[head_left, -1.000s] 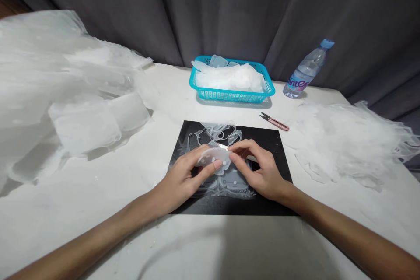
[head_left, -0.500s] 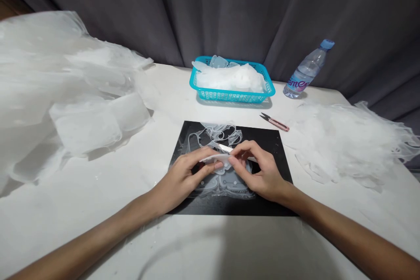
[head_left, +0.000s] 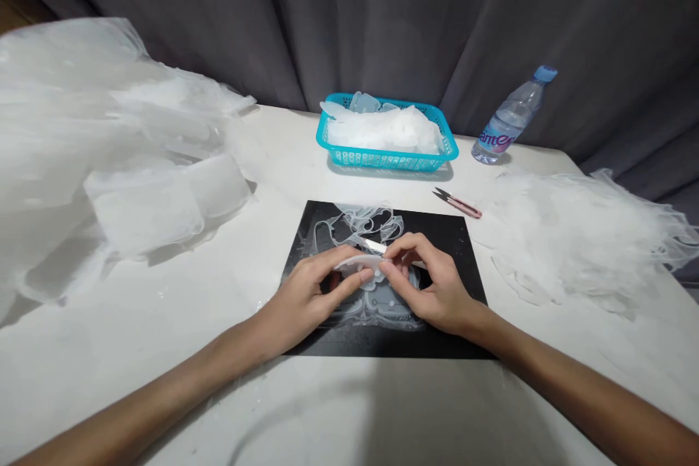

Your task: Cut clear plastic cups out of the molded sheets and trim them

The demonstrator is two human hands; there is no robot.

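Note:
My left hand (head_left: pixel 314 293) and my right hand (head_left: pixel 431 284) meet over a black mat (head_left: pixel 459 247) in the middle of the white table. Both pinch a small translucent white plastic piece (head_left: pixel 360 262) between fingertips, held edge-on just above the mat. A thin pale blade-like tool (head_left: pixel 376 245) sticks out from the fingers of my right hand. Under the hands lies a sheet of translucent plastic trim (head_left: pixel 365 222) with curly cut-out outlines.
A turquoise basket (head_left: pixel 382 157) filled with white pieces stands behind the mat. Pink-handled snips (head_left: pixel 459 204) lie to its right, near a water bottle (head_left: pixel 507 124). Heaps of translucent plastic sheets (head_left: pixel 109 160) fill the left, plastic scraps (head_left: pixel 579 233) the right.
The plastic piece has been tilted from lying flat and face-up between the fingers to edge-on. Both hands have stayed in place over the mat.

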